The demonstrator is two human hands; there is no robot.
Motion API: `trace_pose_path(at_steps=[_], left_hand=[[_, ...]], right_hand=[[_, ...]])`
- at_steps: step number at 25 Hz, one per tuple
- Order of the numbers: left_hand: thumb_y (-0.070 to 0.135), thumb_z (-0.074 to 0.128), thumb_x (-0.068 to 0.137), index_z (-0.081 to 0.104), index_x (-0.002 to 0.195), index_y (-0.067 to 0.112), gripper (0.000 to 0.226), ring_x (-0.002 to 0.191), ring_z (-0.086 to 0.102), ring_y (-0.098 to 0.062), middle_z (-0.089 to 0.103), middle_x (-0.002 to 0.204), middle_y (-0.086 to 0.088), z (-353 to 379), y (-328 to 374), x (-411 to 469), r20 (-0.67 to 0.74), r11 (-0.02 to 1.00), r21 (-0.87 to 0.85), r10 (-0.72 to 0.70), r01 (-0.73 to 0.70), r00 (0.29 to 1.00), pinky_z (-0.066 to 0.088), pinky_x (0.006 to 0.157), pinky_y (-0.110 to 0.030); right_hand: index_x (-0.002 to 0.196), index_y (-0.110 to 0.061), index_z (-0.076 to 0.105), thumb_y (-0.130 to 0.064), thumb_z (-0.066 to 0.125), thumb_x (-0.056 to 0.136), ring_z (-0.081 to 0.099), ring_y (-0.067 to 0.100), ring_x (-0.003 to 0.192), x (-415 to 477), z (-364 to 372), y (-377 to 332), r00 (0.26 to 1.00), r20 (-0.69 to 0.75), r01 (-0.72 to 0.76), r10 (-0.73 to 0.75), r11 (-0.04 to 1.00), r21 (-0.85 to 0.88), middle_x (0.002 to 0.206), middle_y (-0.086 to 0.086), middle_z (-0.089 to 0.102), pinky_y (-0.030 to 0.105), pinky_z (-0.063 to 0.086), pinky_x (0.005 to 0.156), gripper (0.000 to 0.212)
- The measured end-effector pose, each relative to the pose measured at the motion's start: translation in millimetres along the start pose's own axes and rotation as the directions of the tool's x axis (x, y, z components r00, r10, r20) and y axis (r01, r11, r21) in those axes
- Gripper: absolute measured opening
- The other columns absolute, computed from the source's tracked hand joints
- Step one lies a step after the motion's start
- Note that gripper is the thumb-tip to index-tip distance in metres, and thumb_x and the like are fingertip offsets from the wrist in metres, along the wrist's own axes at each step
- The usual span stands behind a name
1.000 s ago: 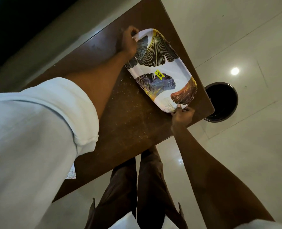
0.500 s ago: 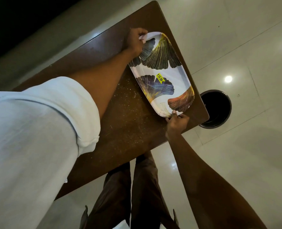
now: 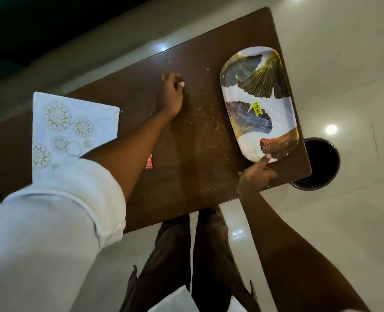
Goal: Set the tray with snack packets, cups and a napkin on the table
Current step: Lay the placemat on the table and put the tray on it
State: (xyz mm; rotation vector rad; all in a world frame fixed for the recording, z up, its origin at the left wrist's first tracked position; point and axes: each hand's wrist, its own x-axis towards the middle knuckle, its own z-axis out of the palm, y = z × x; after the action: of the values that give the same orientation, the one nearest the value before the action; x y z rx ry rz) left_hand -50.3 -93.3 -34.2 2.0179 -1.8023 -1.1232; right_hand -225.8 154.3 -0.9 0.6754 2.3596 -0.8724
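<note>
Tray (image 3: 276, 113): lay flat on table (image 3: 197, 154), at its right end, with long side along the table's short edge; carried leaf print and 1 yellow sticker (image 3: 257, 108) near the middle.
Left hand (image 3: 169, 95): hung over the table's middle, well apart from tray, with fingers loosely curled downward; held nothing visible.
Right hand (image 3: 256, 174): sat at the near right corner, with 1 finger stretched out and its tip touching tray's near rim; other fingers folded in; pinched nothing.
Napkin (image 3: 74, 127): white, patterned; lay at the table's left; partly hidden behind sleeve (image 3: 51, 221).
Packet (image 3: 149, 162): red; lay on table just beside left forearm; mostly hidden, kind not told.
Table surface: brown, dusted with pale specks between the 2 hands.
Bin (image 3: 319, 163): black, round; stood on floor just beside the table's right end.
</note>
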Motion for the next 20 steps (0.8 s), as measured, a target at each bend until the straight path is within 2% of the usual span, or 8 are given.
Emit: trace_pose_path(at_steps=[2,4,6,8,10,12,15,20], left_hand=[[0.015,0.056,0.099,0.066,0.118,0.011,0.022,0.11,0.061,-0.028,0.059,0.123,-0.014,-26,-52,-37,-0.123,0.992,-0.043,-0.126,0.122,0.984,0.052,0.096,-0.037],[0.02,0.054,0.1,0.068,0.115,0.014,0.021,0.108,0.062,-0.024,0.063,0.119,-0.01,-52,-96,-80,-0.185,0.97,-0.033,-0.241,0.239,0.953,0.051,0.092,-0.034],[0.02,0.055,0.1,0.068,0.114,0.013,0.02,0.104,0.061,-0.018,0.066,0.116,-0.006,-68,-128,-121,-0.189,0.941,-0.055,-0.339,0.334,0.922,0.046,0.087,-0.026],[0.019,0.059,0.099,0.07,0.111,0.01,0.019,0.102,0.064,-0.02,0.07,0.111,-0.008,-72,-149,-153,-0.173,0.899,-0.116,-0.437,0.422,0.883,0.044,0.085,-0.024],[0.019,0.065,0.095,0.071,0.106,0.009,0.016,0.1,0.067,-0.023,0.073,0.106,-0.009,-67,-158,-175,-0.125,0.846,-0.193,-0.523,0.497,0.843,0.046,0.083,-0.025],[0.017,0.069,0.09,0.072,0.103,0.012,0.014,0.096,0.069,-0.021,0.074,0.104,-0.008,-56,-156,-187,-0.088,0.807,-0.229,-0.574,0.545,0.814,0.05,0.081,-0.027],[0.009,0.07,0.083,0.073,0.099,0.017,0.018,0.092,0.07,-0.021,0.076,0.1,-0.004,-37,-144,-196,-0.052,0.776,-0.261,-0.605,0.574,0.795,0.057,0.084,-0.036],[0.006,0.066,0.086,0.071,0.1,0.021,0.021,0.091,0.068,-0.016,0.075,0.1,0.001,14,-92,-216,0.138,0.812,-0.221,-0.522,0.54,0.842,0.057,0.081,-0.033]], right_hand=[[0.12,-0.014,0.052,-0.053,0.056,0.099,0.063,0.022,0.095,-24,11,17,0.996,0.074,0.071,-0.059,0.984,-0.166,0.105,0.002,0.06,0.039,0.055,0.088,0.045],[0.115,-0.015,0.06,-0.041,0.063,0.099,0.066,0.022,0.094,-54,29,38,0.929,0.35,0.248,-0.119,0.903,-0.351,0.106,0.003,0.067,0.04,0.057,0.089,0.031],[0.11,-0.015,0.066,-0.028,0.066,0.098,0.069,0.019,0.086,-90,48,55,0.752,0.647,0.477,-0.124,0.78,-0.405,0.105,0.005,0.071,0.029,0.059,0.074,0.018],[0.113,-0.011,0.068,-0.014,0.066,0.098,0.064,0.009,0.073,-124,69,71,0.58,0.807,0.63,-0.114,0.691,-0.355,0.101,0.002,0.07,0.011,0.05,0.056,0.016],[0.115,-0.009,0.07,-0.008,0.066,0.095,0.062,0.005,0.075,-151,89,88,0.495,0.86,0.716,-0.122,0.618,-0.325,0.099,0.002,0.07,0.01,0.051,0.063,0.02],[0.112,-0.011,0.072,-0.006,0.067,0.092,0.068,0.014,0.089,-167,103,101,0.477,0.871,0.752,-0.116,0.567,-0.336,0.102,0.005,0.074,0.024,0.055,0.079,0.021],[0.106,-0.013,0.07,-0.005,0.062,0.095,0.064,0.015,0.087,-168,99,108,0.506,0.858,0.73,-0.083,0.571,-0.375,0.099,0.002,0.071,0.017,0.046,0.065,0.016],[0.111,-0.015,0.066,-0.014,0.064,0.097,0.062,0.014,0.09,-119,50,88,0.661,0.731,0.65,-0.17,0.617,-0.444,0.1,-0.003,0.067,0.029,0.051,0.077,0.014]])
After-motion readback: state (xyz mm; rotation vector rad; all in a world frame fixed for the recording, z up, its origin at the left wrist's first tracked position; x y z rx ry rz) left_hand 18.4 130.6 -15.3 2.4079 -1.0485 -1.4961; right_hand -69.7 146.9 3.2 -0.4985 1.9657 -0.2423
